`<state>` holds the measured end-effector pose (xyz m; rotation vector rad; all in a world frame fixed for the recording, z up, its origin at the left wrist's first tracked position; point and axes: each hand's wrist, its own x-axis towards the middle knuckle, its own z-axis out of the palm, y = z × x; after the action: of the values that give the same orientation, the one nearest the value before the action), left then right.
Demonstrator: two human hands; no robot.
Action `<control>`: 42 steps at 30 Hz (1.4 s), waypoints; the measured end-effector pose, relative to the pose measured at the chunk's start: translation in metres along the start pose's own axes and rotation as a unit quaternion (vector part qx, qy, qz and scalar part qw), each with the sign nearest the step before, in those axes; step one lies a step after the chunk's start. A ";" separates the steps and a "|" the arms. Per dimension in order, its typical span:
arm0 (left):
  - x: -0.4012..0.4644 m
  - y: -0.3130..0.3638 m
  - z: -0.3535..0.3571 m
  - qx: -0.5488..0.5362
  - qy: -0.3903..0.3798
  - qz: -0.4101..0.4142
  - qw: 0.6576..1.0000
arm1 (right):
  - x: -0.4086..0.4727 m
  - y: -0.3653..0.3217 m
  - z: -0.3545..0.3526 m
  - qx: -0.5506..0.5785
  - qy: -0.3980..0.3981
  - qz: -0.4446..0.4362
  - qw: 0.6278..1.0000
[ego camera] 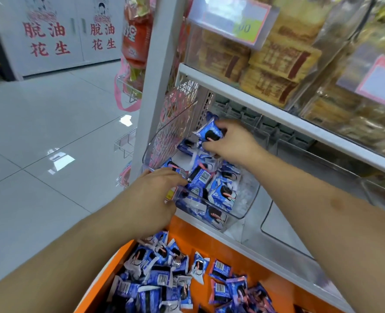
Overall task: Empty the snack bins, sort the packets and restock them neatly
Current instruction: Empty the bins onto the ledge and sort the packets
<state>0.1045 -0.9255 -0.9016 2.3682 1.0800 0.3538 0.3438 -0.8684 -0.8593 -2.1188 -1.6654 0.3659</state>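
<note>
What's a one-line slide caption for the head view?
Right hand grips a blue packet inside the clear bin; left hand holds its rim above the orange tray.

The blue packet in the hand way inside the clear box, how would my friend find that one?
Find the white shelf under the brown biscuit packs, then the clear plastic bin sitting below it. Deep at its back, the right hand grips one blue packet. It is the only one lifted above the pile; the others lie loose in the bin.
</note>
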 end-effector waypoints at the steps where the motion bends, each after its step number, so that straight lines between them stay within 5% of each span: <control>1: 0.000 0.002 -0.002 -0.011 0.012 -0.006 1.000 | -0.015 -0.002 -0.008 0.058 -0.003 0.011 0.998; 6: -0.008 0.023 -0.013 -0.188 0.087 -0.056 0.977 | -0.107 -0.001 -0.036 0.272 -0.034 0.001 0.962; 10: -0.026 0.059 -0.015 -0.414 -0.031 -0.019 0.910 | -0.182 0.003 -0.053 0.382 -0.080 0.014 0.921; 15: -0.051 0.111 0.002 -0.453 -0.133 0.057 0.879 | -0.258 0.034 -0.069 0.510 -0.135 0.058 0.847; 21: -0.069 0.170 0.036 -0.534 -0.183 0.000 0.825 | -0.334 0.083 -0.090 0.615 -0.152 0.062 0.771; 26: -0.081 0.206 0.066 -0.573 -0.157 -0.048 0.803 | -0.375 0.123 -0.096 0.625 -0.107 0.091 0.768; 31: -0.085 0.219 0.091 -0.602 -0.133 -0.092 0.782 | -0.395 0.156 -0.103 0.531 0.016 0.167 0.830; 34: -0.085 0.231 0.108 -0.567 -0.146 -0.096 0.805 | -0.406 0.170 -0.109 0.556 0.010 0.171 0.814; 38: -0.080 0.245 0.122 -0.511 -0.150 -0.106 0.840 | -0.415 0.181 -0.101 0.524 -0.011 0.159 0.837; 42: -0.069 0.233 0.122 -0.278 -0.153 -0.055 0.947 | -0.408 0.188 -0.080 0.367 -0.005 0.211 0.906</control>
<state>0.2581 -1.1489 -0.8775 1.7795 0.8260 0.2043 0.4399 -1.3131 -0.8993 -1.8375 -0.8312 0.9611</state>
